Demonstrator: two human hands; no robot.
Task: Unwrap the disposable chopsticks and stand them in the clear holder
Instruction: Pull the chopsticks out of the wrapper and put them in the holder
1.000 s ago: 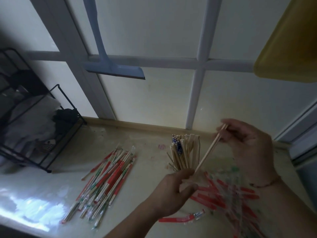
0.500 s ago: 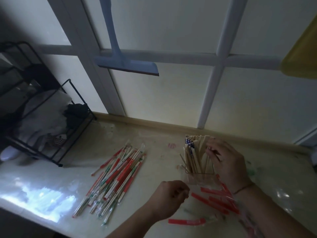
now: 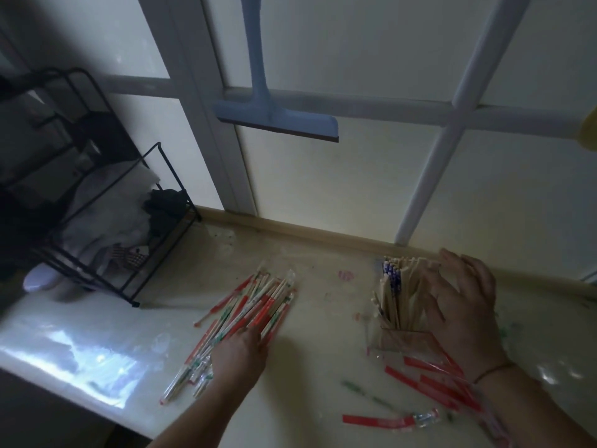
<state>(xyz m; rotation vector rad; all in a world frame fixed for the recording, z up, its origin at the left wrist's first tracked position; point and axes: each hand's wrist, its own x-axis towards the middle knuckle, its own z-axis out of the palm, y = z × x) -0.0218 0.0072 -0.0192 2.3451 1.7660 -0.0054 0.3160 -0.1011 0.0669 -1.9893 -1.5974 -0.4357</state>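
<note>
Two hands work over a pale, glossy surface (image 3: 323, 367) below a frosted window. The left hand (image 3: 239, 354) reaches to the pile of wrapped chopsticks (image 3: 245, 315) lying left of centre, its fingers resting on the near part of the pile; whether they have closed on a packet cannot be told, since the fingertips are hidden among the wrappers. The right hand (image 3: 462, 305) is spread wide, fingers straight and apart, laid against the right side of the bare chopsticks (image 3: 400, 292) that stand upright in the clear holder (image 3: 397, 341). A few sticks in that bunch have blue patterned tops. The holder stands right of centre, well apart from the wrapped pile. Empty red and clear wrappers (image 3: 429, 383) lie scattered on the near right of the surface, just beside the holder and under the right wrist, and one red strip (image 3: 378, 421) lies alone nearer the edge. A black wire rack (image 3: 106, 221) with cloths stands at the far left. A blue squeegee (image 3: 277, 118) hangs on the window frame above.
</note>
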